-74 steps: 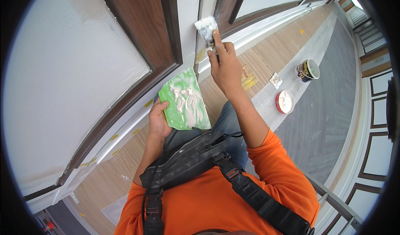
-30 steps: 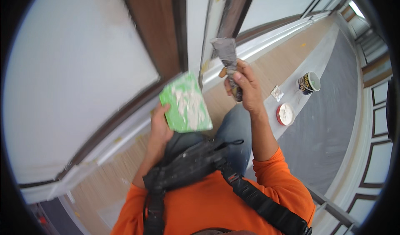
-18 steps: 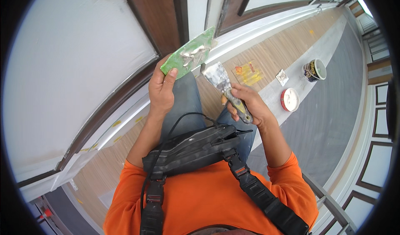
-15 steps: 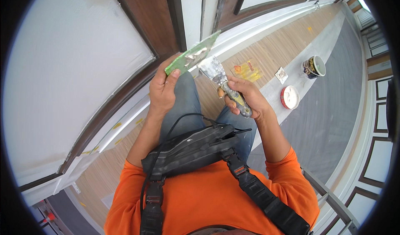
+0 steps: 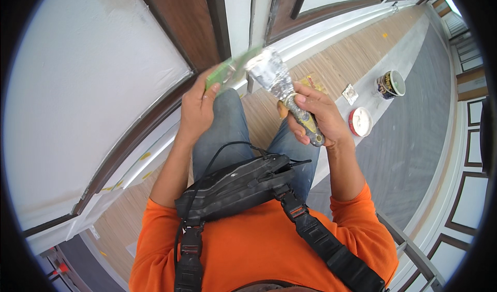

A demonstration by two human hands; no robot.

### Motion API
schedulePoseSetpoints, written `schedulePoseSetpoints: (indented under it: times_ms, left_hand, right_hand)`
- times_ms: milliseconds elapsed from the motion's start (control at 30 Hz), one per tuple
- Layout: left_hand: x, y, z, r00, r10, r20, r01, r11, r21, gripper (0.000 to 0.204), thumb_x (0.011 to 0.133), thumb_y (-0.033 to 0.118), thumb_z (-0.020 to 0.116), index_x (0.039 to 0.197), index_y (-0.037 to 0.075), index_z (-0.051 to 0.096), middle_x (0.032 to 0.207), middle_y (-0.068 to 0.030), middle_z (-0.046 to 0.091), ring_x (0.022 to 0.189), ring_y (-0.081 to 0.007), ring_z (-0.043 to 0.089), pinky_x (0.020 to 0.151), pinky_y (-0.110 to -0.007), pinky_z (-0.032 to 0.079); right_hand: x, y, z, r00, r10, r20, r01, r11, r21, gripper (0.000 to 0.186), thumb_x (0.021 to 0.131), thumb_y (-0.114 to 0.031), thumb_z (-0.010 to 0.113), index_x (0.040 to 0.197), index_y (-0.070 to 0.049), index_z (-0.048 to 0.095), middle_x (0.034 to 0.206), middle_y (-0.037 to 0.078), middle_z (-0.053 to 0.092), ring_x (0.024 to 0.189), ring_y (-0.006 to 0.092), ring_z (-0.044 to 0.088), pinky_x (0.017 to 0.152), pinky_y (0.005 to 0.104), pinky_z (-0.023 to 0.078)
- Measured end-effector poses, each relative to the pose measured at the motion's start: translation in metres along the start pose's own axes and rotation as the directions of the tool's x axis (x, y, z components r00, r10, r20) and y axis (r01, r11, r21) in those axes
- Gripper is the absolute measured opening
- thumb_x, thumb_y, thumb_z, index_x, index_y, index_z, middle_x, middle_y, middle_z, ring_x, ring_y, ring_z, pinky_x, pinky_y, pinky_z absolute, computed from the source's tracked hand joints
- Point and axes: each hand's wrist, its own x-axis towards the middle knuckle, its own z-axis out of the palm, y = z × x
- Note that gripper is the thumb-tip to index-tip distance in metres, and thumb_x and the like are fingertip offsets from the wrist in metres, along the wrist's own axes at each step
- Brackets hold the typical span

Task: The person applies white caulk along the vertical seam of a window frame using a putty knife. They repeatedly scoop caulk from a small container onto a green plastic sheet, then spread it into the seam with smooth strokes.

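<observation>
Between the thumb and fingers of my left hand (image 5: 198,105) is a flat green plate (image 5: 221,75), blurred by motion, so the paste on it barely shows. My right hand (image 5: 318,113) grips the grey and yellow handle of a putty knife (image 5: 274,77), its broad blade pointing up and left. White putty coats the blade, thickest along its front edge. The blade's tip is close to the plate's right side; whether they touch I cannot tell. Both tools are held above my knees, in front of the brown wood-trimmed wall (image 5: 181,22).
On the floor to the right are a red-rimmed tub of white paste (image 5: 361,122), an open dark bucket (image 5: 391,84) and a small smeared white square (image 5: 350,94). A yellow sheet (image 5: 313,84) lies partly behind my right hand. A metal ladder-like frame (image 5: 414,250) stands at lower right.
The putty knife has come away from the plate's face, moving right and turning its coated blade up. My left hand has shifted slightly left and down while the green plate blurs.
</observation>
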Motion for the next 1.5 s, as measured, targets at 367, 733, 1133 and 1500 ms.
schedulePoseSetpoints:
  times_ms: [367,733,1133,1500]
  left_hand:
    - [0.009,-0.002,0.031,0.997,-0.031,-0.064,-0.02,0.734,-0.679,0.046,0.101,0.005,0.045,0.146,-0.004,0.044,0.136,-0.0112,0.058,0.126,-0.0187,0.053,0.111,-0.032,0.036]
    - [-0.003,0.018,0.018,0.971,0.214,0.102,-0.198,0.969,-0.149,0.051,0.094,0.001,0.042,0.144,-0.002,0.051,0.135,-0.0204,0.062,0.124,-0.0281,0.061,0.107,-0.034,0.042]
    - [-0.047,-0.062,0.04,0.936,-0.3,0.184,0.343,0.656,-0.672,0.049,0.095,-0.002,0.043,0.143,-0.004,0.049,0.133,-0.0125,0.062,0.121,-0.0206,0.059,0.108,-0.032,0.041]
    - [-0.057,-0.072,0.046,0.897,-0.385,0.216,0.367,0.378,-0.85,0.045,0.095,-0.001,0.045,0.139,-0.004,0.051,0.132,-0.0123,0.062,0.119,-0.0208,0.06,0.107,-0.035,0.044]
  right_hand:
    - [0.015,0.043,-0.031,0.958,0.273,0.084,-0.278,0.959,0.052,0.028,0.103,-0.016,0.05,0.118,0.007,0.056,0.086,0.013,0.064,0.05,0.0146,0.058,0.039,0.0256,0.048]
    - [0.011,0.01,-0.019,0.97,0.193,0.15,-0.203,0.978,0.056,0.034,0.104,-0.016,0.049,0.126,0.01,0.049,0.09,0.016,0.061,0.046,0.0131,0.052,0.034,0.0244,0.042]
    - [0.02,-0.038,-0.021,0.765,-0.641,0.054,0.525,0.574,-0.628,0.039,0.1,-0.011,0.052,0.137,0.001,0.054,0.1,0.013,0.062,0.066,0.018,0.06,0.053,0.0288,0.05]
    - [0.134,-0.128,-0.073,0.214,-0.588,0.78,0.108,-0.78,-0.617,0.07,0.08,0.005,0.065,0.141,-0.03,0.059,0.113,0.007,0.063,0.09,0.024,0.066,0.078,0.0336,0.059]
